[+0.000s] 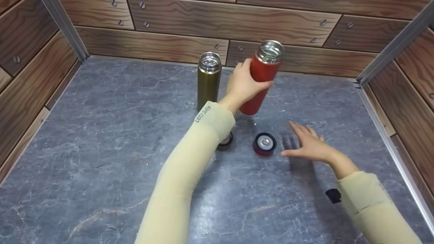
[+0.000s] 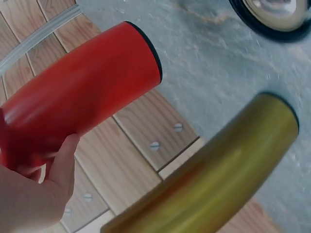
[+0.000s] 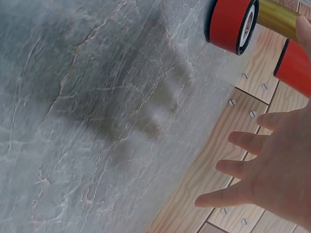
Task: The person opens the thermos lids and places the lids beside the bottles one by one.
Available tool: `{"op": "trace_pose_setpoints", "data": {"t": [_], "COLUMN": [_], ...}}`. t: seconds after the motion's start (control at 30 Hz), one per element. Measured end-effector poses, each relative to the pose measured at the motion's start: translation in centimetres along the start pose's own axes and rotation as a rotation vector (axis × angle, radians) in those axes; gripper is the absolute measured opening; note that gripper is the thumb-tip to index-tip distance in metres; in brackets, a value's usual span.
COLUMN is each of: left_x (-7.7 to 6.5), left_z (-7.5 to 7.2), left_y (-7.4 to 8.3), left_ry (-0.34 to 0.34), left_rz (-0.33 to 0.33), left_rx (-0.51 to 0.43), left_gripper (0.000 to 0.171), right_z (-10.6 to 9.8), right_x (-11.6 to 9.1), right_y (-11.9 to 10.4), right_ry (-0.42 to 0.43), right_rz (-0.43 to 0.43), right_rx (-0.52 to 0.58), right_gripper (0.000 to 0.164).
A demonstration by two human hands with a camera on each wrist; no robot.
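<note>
My left hand (image 1: pixel 242 83) grips a red vacuum flask (image 1: pixel 264 73) around its body, fingers behind it and thumb across the front. The flask leans a little, and its steel mouth has no lid. Just left of it an olive-gold flask (image 1: pixel 208 84) stands upright, also uncapped. A red lid (image 1: pixel 265 149) lies with its inner side up on the table. Beside that lid my right hand (image 1: pixel 310 145) hovers with spread fingers and holds nothing; the right wrist view shows the same hand (image 3: pixel 277 170) palm on. A second, dark lid (image 1: pixel 226 141) is partly hidden by the left sleeve.
The grey marbled tabletop (image 1: pixel 101 145) is bounded by wood-plank panels (image 1: pixel 217 20) at the back and both sides, with metal strips (image 1: pixel 390 135) along the corners and edges. A small black piece (image 1: pixel 334 196) shows beside the right sleeve.
</note>
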State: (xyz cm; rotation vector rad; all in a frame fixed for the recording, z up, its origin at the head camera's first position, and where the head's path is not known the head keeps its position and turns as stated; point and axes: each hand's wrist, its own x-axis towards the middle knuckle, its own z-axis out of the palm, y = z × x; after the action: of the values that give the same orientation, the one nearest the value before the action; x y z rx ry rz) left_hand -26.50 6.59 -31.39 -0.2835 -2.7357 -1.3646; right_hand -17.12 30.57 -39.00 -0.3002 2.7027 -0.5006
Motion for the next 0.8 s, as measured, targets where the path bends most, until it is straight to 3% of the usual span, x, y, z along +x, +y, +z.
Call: {"op": "trace_pose_setpoints", "data": {"t": [0.13, 0.8], "left_x": [0.4, 1.8], "left_z": [1.1, 4.9], "left_y": [-0.4, -2.6], "left_ry": [0.013, 0.037], "left_rz": [-0.027, -0.05], "left_rx": [-0.063, -0.061], "left_gripper": [0.064, 0.07], "right_z": [0.1, -0.1], "right_x": [-0.1, -0.5], "right_y": [0.2, 1.0], "right_ry": [0.006, 0.017], "right_rz": [-0.006, 0.019], "right_rx": [0.007, 0.033], "right_gripper": [0.107, 0.11]}}
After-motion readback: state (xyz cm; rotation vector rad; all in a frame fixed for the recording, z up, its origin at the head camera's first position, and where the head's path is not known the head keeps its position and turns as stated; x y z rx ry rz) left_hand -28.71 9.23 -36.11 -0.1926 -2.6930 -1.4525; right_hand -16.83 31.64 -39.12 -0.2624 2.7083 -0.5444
